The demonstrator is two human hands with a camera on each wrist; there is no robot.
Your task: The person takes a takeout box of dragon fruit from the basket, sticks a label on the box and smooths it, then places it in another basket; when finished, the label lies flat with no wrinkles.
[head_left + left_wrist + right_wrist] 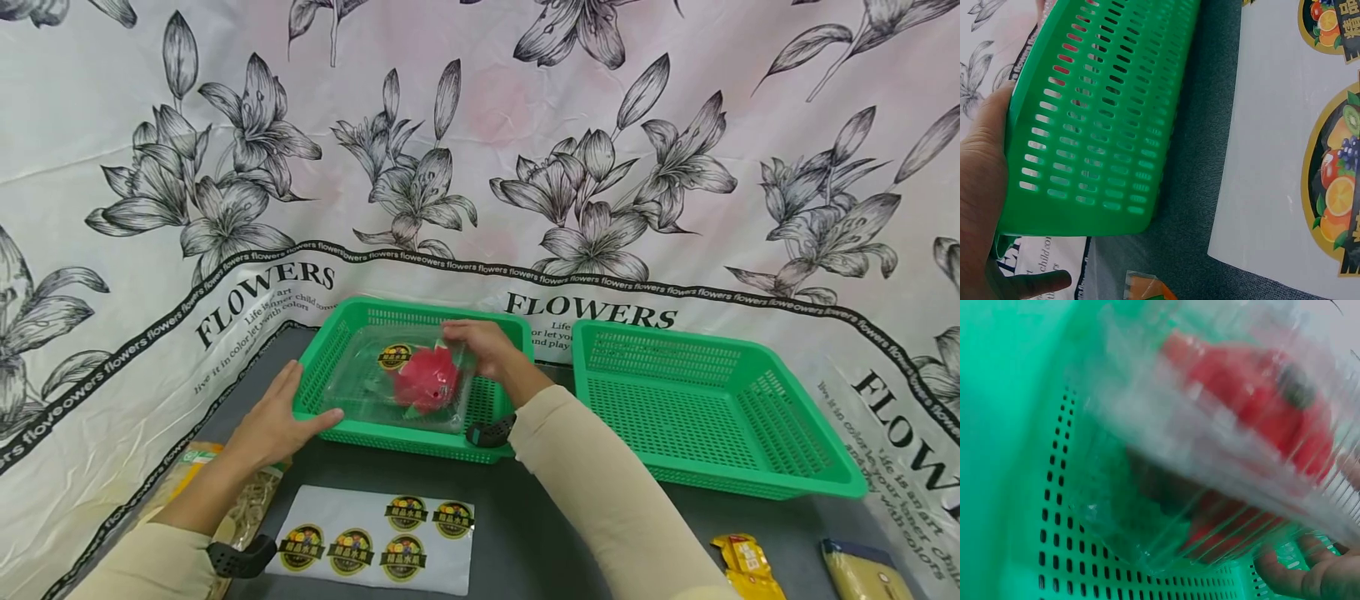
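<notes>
My right hand (489,348) grips the right end of a clear plastic clamshell box (352,387). Inside lies a pink-red dragon fruit (424,385), and a round black-and-gold fruit label (394,357) sits on the lid. The box is in the left green basket (427,443), somewhat tilted in the right wrist view, where fingers (1285,578) show at its lower edge. At the basket's left end is my left hand (273,421), its fingers extended along the rim and its thumb spread; the left wrist view shows it against the basket wall (1104,125).
Another green basket (667,417) stands to the right. In front lies a white sheet (442,558) with several round fruit labels. A bag of dried food (251,508) is under the left forearm. A yellow packet (748,567) and a beige-and-blue packet (862,571) lie front right.
</notes>
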